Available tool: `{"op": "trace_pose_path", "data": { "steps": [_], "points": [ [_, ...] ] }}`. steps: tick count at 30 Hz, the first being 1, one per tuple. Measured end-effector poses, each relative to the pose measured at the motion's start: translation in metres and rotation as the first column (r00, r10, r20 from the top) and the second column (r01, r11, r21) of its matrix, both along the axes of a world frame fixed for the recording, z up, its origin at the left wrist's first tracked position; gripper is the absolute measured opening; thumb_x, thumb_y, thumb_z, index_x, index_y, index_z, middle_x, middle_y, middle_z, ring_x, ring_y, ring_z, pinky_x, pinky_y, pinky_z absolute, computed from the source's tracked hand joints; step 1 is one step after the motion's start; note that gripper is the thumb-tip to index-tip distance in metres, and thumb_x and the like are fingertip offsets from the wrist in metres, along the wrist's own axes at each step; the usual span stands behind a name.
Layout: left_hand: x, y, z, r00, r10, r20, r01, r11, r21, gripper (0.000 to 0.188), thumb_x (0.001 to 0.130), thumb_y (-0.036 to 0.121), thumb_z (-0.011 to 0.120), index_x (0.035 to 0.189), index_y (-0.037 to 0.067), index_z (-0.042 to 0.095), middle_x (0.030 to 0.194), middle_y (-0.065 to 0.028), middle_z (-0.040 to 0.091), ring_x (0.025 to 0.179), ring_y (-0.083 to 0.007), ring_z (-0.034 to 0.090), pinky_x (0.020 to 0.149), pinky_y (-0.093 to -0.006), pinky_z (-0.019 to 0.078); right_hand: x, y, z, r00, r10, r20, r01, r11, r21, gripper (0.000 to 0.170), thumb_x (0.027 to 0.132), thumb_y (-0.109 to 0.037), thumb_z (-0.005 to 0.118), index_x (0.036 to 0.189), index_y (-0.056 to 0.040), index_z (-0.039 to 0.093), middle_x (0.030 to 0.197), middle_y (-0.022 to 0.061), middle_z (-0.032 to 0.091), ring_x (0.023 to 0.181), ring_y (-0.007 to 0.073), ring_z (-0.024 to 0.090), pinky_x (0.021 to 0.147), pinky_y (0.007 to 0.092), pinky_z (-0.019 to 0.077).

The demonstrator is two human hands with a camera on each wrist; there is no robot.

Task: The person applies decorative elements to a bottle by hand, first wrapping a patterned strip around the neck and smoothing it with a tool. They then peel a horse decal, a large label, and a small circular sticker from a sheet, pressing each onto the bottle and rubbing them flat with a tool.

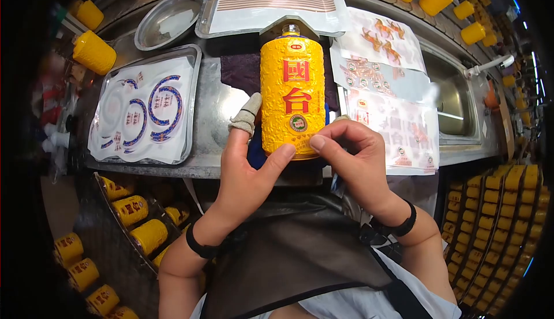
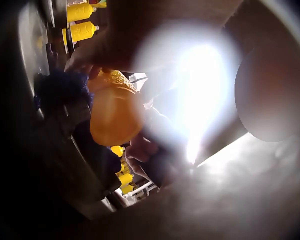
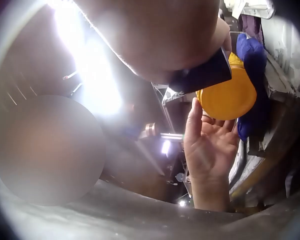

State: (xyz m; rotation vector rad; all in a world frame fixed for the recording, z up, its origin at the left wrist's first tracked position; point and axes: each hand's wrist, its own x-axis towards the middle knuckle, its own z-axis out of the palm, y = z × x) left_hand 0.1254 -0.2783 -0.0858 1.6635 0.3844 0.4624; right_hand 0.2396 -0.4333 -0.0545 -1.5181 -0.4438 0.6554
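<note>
A yellow embossed bottle (image 1: 292,88) with red characters, a round emblem and a bare glass neck lies on a dark blue cloth, its base toward me. My left hand (image 1: 245,169) holds its lower left side, thumb on the front near the base. A pale finger cot (image 1: 245,118) covers one finger. At the lower right front, my right hand (image 1: 358,160) has a bent thumb and forefinger close together on the bottle; I cannot tell if a small piece is between them. The orange-yellow bottle base (image 2: 115,120) faces the left wrist camera. In the right wrist view, the left palm (image 3: 210,145) faces up beside the base.
On the left, a metal tray (image 1: 193,88) bears blue curved decals. A round metal bowl (image 1: 144,27) and a tray of brown strips (image 1: 277,7) stand behind. Decal sheets (image 1: 392,126) lie right, before a sink (image 1: 453,100). Several yellow bottles (image 1: 130,209) stand around.
</note>
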Motion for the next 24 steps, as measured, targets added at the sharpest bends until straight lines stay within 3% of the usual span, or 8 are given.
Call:
{"op": "trace_pose_path", "data": {
  "steps": [3, 9, 12, 17, 21, 24],
  "points": [
    [0.002, 0.003, 0.003, 1.0, -0.011, 0.005, 0.011, 0.998, -0.056, 0.072, 0.087, 0.017, 0.073, 0.144, -0.009, 0.035, 0.14, -0.0193, 0.048, 0.133, -0.0256, 0.044, 0.113, -0.0369, 0.0319, -0.002, -0.002, 0.001, 0.997, 0.021, 0.081, -0.017, 0.999, -0.049, 0.012, 0.087, -0.012, 0.073, 0.088, -0.0008, 0.07, 0.08, -0.0004, 0.067, 0.073, 0.0029, 0.058, 0.064, 0.0203, 0.0453],
    [0.002, 0.006, 0.015, 0.999, -0.034, -0.004, 0.032, 0.972, -0.234, 0.068, 0.089, 0.011, 0.07, 0.144, -0.008, 0.035, 0.141, -0.0174, 0.047, 0.134, -0.0234, 0.044, 0.113, -0.0362, 0.0319, 0.002, -0.007, -0.004, 0.999, 0.005, -0.049, -0.009, 0.997, -0.072, 0.011, 0.086, -0.011, 0.072, 0.083, -0.0019, 0.066, 0.077, -0.003, 0.064, 0.068, 0.0011, 0.052, 0.06, 0.0187, 0.0411],
    [-0.001, 0.009, 0.014, 0.999, -0.033, -0.018, 0.027, 0.957, -0.289, 0.068, 0.09, 0.01, 0.069, 0.145, -0.008, 0.034, 0.142, -0.0173, 0.047, 0.134, -0.0234, 0.043, 0.114, -0.0362, 0.0312, 0.004, -0.012, 0.003, 0.998, 0.048, -0.045, -0.056, 0.981, -0.185, 0.011, 0.087, -0.012, 0.07, 0.084, -0.0031, 0.065, 0.076, -0.0042, 0.062, 0.065, 0.0002, 0.048, 0.058, 0.0182, 0.0377],
    [0.002, 0.01, 0.015, 1.0, 0.001, -0.017, -0.008, 0.908, -0.419, 0.07, 0.09, 0.013, 0.07, 0.145, -0.008, 0.033, 0.142, -0.0176, 0.046, 0.134, -0.0235, 0.043, 0.114, -0.0362, 0.0303, 0.014, -0.011, -0.008, 0.983, -0.04, -0.18, 0.021, 0.994, -0.105, 0.012, 0.088, -0.015, 0.068, 0.09, -0.0044, 0.063, 0.075, -0.0074, 0.056, 0.062, -0.0017, 0.041, 0.054, 0.0171, 0.0334],
    [0.004, 0.001, 0.006, 1.0, -0.022, 0.001, 0.021, 0.979, -0.2, 0.074, 0.089, 0.016, 0.072, 0.146, -0.008, 0.031, 0.143, -0.0179, 0.045, 0.134, -0.0238, 0.042, 0.114, -0.0362, 0.0302, 0.006, -0.005, -0.024, 0.996, -0.018, -0.09, 0.012, 0.998, -0.065, 0.026, 0.086, -0.021, 0.076, 0.092, -0.0066, 0.056, 0.078, -0.0084, 0.05, 0.062, -0.0033, 0.038, 0.052, 0.014, 0.0301],
    [0.005, 0.003, 0.008, 0.999, -0.032, 0.01, 0.034, 0.974, -0.225, 0.074, 0.089, 0.016, 0.072, 0.146, -0.008, 0.031, 0.143, -0.0181, 0.045, 0.135, -0.0242, 0.042, 0.114, -0.0366, 0.03, 0.007, -0.003, -0.023, 0.998, 0.007, -0.069, -0.011, 0.998, -0.056, 0.034, 0.084, -0.023, 0.08, 0.092, -0.0086, 0.051, 0.079, -0.0087, 0.047, 0.062, -0.0033, 0.037, 0.052, 0.0142, 0.03]
  ]
}}
